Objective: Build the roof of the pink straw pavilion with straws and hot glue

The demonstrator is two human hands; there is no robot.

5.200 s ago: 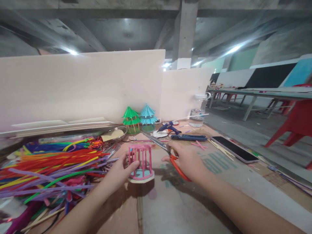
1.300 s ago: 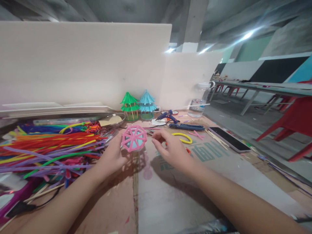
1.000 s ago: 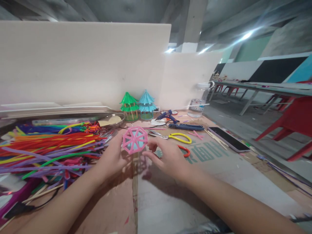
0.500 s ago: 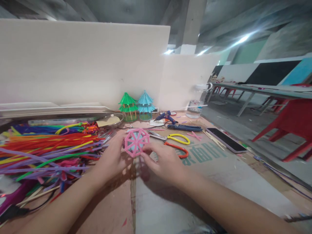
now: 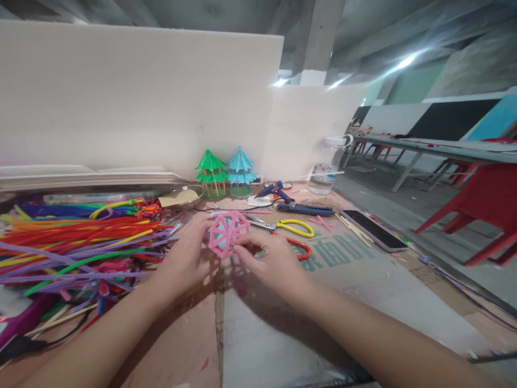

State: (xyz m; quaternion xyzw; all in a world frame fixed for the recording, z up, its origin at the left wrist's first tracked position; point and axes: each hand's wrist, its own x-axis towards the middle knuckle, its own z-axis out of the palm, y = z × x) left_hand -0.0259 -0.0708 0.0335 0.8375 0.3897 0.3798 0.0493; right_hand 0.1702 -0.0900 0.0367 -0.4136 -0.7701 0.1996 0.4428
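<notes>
Between my hands, raised above the table, is a pink spoked frame [image 5: 228, 233] with a many-sided rim, made of fuzzy pipe-cleaner strips, with pale blue showing through it. My left hand [image 5: 190, 253] grips its left edge, some fingers hidden behind it. My right hand [image 5: 272, 258] pinches the lower right edge between thumb and fingers. Just beyond my right hand lie scissors [image 5: 297, 228] with one yellow and one orange handle. A green two-tiered pavilion model [image 5: 211, 175] and a light blue one [image 5: 241, 172] stand at the back.
Colourful pipe cleaners [image 5: 81, 242] heap up on the left beside a metal bowl [image 5: 188, 198]. A blue glue gun [image 5: 274, 191], dark blue pliers [image 5: 305, 209], a phone [image 5: 375, 229] and a water bottle [image 5: 325, 170] lie or stand at the back and right. White boards [image 5: 137, 102] rise behind.
The pink frame has turned and tilted slightly in my hands, its hub shifting a little. Both hands keep hold of it. The camera view has moved slightly.
</notes>
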